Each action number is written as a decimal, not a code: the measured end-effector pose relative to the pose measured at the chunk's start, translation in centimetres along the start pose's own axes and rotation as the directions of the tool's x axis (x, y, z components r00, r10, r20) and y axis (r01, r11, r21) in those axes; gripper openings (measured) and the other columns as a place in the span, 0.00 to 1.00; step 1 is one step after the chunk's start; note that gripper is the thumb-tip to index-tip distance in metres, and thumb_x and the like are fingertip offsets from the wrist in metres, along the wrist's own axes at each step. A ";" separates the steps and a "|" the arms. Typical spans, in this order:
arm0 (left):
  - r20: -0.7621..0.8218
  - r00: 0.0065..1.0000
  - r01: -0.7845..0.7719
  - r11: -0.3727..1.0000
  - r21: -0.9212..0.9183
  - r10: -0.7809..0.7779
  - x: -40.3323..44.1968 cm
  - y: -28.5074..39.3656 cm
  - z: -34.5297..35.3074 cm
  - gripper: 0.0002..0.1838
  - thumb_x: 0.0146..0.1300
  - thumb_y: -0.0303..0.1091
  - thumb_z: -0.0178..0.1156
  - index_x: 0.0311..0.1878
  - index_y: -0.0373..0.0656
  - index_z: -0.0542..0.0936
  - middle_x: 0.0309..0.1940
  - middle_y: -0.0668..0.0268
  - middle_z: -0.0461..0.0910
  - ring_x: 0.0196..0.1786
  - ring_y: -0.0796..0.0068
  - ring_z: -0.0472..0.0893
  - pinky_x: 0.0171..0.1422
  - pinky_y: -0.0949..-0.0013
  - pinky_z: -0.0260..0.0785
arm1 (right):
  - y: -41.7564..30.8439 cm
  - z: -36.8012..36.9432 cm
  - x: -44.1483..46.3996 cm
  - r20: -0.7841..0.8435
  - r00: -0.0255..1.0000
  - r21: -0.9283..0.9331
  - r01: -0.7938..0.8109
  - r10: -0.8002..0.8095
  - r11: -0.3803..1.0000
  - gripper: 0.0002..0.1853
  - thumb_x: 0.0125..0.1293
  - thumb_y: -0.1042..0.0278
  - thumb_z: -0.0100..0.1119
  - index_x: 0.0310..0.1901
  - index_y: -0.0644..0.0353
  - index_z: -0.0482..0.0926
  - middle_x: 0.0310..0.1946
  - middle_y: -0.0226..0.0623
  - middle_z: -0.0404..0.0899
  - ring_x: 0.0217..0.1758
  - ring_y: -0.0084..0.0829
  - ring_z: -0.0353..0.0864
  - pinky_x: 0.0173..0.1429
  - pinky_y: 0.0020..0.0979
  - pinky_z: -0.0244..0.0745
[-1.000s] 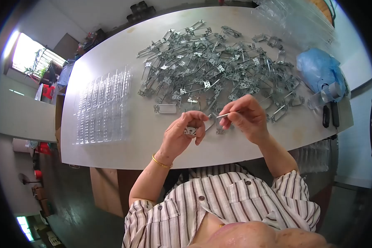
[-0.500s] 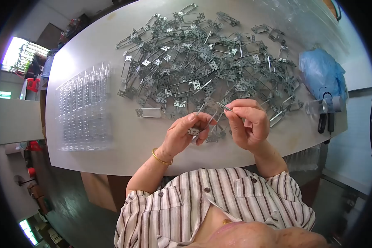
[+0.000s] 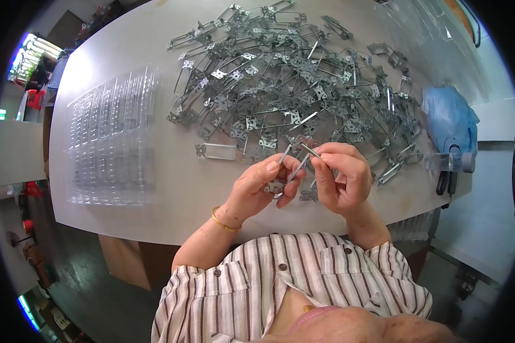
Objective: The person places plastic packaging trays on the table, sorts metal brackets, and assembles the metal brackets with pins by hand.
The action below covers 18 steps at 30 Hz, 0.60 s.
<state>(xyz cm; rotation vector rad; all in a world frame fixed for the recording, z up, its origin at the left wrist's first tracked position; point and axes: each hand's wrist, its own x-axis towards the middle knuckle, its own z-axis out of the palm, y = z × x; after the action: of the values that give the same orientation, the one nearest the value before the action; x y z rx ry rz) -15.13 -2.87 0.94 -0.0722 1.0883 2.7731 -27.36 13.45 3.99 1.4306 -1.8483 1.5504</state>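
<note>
My left hand [image 3: 257,182] is closed around a metal bracket [image 3: 274,187] with a perforated plate at its base and two long thin arms pointing away from me. Between the thumb and forefinger of my right hand [image 3: 344,176] is a thin metal rod [image 3: 310,150]. The rod's far tip lies close to the upper ends of the bracket's arms; whether they touch, I cannot tell. Just beyond both hands spreads a large heap of similar metal brackets [image 3: 280,80]. One bracket [image 3: 218,151] lies apart at the heap's near left edge.
Clear plastic trays [image 3: 111,143] with moulded slots stand on the left of the pale table [image 3: 180,183]. At the right are a blue plastic bag [image 3: 449,117], a clear cup-like container [image 3: 440,162] and a dark-handled tool [image 3: 447,183]. Clear plastic sheeting [image 3: 440,46] covers the far right corner.
My right hand has brought the rod's tip nearer to the bracket's arms. The left hand has turned the bracket slightly and keeps its hold. The whole view has shifted a little.
</note>
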 end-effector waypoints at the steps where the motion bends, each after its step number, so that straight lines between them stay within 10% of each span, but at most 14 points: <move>1: 0.006 1.000 -0.004 1.000 0.002 0.004 0.0 0.0 -0.1 0.30 0.78 0.59 0.51 0.55 0.35 0.78 0.31 0.67 0.75 0.32 0.76 0.72 0.35 0.74 0.62 | -0.1 0.2 -0.2 -0.009 1.000 -0.001 -0.013 0.013 1.000 0.16 0.65 0.82 0.71 0.49 0.61 0.75 0.37 0.46 0.86 0.34 0.36 0.88 0.32 0.30 0.82; 18: -0.035 0.999 0.027 0.998 0.060 -0.025 0.0 0.0 -0.1 0.29 0.77 0.57 0.53 0.57 0.36 0.78 0.31 0.72 0.71 0.31 0.82 0.66 0.35 0.77 0.56 | 0.1 -0.2 -0.8 -0.053 0.998 -0.023 -0.035 0.034 0.999 0.17 0.64 0.81 0.73 0.50 0.61 0.75 0.37 0.44 0.86 0.33 0.35 0.88 0.34 0.31 0.82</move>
<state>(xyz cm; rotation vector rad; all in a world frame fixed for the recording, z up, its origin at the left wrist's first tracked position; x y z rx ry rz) -15.14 -2.93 0.80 -0.1257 1.1693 2.7234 -27.11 13.97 3.35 1.3413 -1.8639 1.5617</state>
